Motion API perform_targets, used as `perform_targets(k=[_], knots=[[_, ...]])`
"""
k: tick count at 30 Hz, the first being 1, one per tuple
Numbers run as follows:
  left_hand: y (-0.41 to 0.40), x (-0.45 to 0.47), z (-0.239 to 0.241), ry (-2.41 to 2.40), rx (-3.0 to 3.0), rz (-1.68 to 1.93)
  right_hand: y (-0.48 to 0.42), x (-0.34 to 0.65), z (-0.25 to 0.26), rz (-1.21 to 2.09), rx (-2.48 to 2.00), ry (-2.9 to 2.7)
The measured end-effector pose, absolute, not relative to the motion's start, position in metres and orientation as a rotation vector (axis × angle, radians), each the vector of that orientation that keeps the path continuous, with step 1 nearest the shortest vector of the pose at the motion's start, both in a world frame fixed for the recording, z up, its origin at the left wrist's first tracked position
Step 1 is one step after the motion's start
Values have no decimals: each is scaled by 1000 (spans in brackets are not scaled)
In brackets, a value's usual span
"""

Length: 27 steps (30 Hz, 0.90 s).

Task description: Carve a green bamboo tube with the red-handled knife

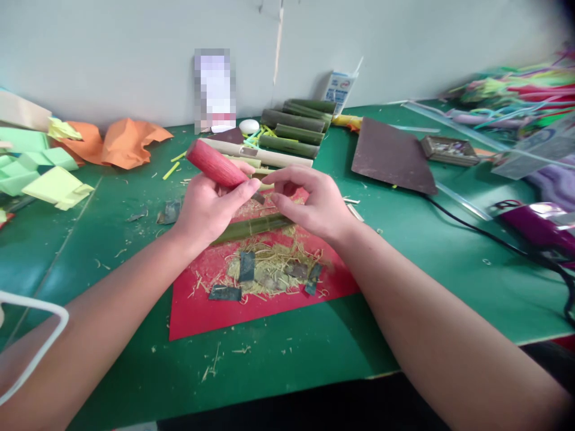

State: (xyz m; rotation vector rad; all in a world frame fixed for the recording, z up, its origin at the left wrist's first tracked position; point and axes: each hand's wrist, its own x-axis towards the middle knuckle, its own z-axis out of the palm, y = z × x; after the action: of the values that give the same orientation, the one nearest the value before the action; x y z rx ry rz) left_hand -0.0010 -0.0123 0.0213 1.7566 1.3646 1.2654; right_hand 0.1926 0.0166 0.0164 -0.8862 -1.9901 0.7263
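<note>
In my left hand is a carving tool with a thick red wooden handle; its short grey blade shows below my thumb. My right hand hovers close by, fingers bent and apart, the index fingertip near the blade and my left thumb. Whether it touches the blade I cannot tell. Beneath both hands a green bamboo piece lies across a red sheet. Pale shavings and dark flat scraps are heaped on the sheet in front of it.
Several bamboo pieces lie at the back by the wall. Orange paper and folded green paper are at left. A dark board, a small box, a purple device and a black cable occupy the right.
</note>
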Motion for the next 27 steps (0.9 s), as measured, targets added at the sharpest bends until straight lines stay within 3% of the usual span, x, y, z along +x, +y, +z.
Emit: perform_targets(k=[10,16,22,27], knots=[[-30,7,29,1340,2145,1176,-1,185,18,559,-886,-2056],[-23,-1,29,1324,2095,1175,5,184,16,593,-1105,-1777],[-10,-6,26,1364,2389,692,12,182,17,710,-1098,-1561],[-9,-5,22,1362,2465,495,8,180,16,811,-1072,-1497]])
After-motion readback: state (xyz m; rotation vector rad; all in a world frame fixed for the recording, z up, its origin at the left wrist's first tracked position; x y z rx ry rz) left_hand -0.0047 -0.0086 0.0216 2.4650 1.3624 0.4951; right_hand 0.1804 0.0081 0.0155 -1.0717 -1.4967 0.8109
